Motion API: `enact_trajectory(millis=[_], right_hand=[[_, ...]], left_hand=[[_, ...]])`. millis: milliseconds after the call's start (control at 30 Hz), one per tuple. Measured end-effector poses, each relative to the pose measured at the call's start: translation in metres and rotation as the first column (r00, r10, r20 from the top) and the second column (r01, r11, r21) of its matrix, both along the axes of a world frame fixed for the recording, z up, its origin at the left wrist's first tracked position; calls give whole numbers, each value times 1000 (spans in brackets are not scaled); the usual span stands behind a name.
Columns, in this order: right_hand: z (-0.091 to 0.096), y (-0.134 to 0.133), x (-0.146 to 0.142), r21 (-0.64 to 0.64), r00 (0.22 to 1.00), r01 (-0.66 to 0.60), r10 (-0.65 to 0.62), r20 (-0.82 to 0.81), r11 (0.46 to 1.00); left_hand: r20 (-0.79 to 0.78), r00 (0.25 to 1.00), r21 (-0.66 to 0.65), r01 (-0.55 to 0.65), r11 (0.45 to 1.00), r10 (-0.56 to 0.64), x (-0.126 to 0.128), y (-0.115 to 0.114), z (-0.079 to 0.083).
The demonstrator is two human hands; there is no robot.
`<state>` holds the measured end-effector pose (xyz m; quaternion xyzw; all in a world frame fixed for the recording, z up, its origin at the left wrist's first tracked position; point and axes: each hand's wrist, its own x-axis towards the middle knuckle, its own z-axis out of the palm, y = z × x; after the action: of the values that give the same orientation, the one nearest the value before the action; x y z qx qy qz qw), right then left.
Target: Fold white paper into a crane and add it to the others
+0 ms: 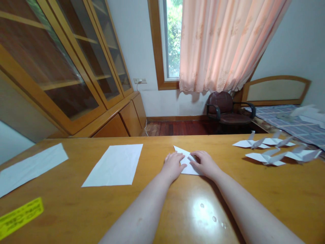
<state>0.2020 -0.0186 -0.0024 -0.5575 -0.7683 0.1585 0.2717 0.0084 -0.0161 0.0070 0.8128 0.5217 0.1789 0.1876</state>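
A partly folded white paper (183,153) lies on the wooden table (177,203) in front of me, one pointed corner sticking out at the far side. My left hand (173,165) rests on its left part, fingers bent and pressing down. My right hand (204,163) covers its right part, fingertips pinching a fold near the middle. The two hands almost touch over the paper.
A flat white sheet (114,165) lies to the left, a longer white strip (30,167) farther left, and a yellow label (19,217) near the front edge. Several folded paper cranes (273,150) sit at the right. A dark chair (225,108) and bed stand beyond the table.
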Motion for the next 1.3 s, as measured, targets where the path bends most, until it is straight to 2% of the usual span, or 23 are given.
enact_trajectory(millis=[200,400,467,600,733,1033,1300], right_hand=[[-15,7,4,-38,989,88,-92,-113,995],[-21,13,11,45,993,108,-105,-56,993],[-20,13,12,76,997,80,-79,-14,994],[-15,10,9,63,993,-118,117,13,991],[-8,5,4,45,993,-120,120,9,992],[-3,3,4,21,994,-106,105,37,994],[0,2,3,-21,995,-99,99,5,995]], left_hand=[[-35,999,-21,-33,999,33,0,2,-4],[-28,998,-10,-53,999,53,1,4,-8],[-26,998,-8,-55,998,54,1,4,-9],[-13,999,2,-42,999,42,1,4,-9],[12,1000,38,-25,999,25,0,5,-8],[70,972,122,213,969,-223,0,0,1],[68,914,99,392,915,-399,1,-5,8]])
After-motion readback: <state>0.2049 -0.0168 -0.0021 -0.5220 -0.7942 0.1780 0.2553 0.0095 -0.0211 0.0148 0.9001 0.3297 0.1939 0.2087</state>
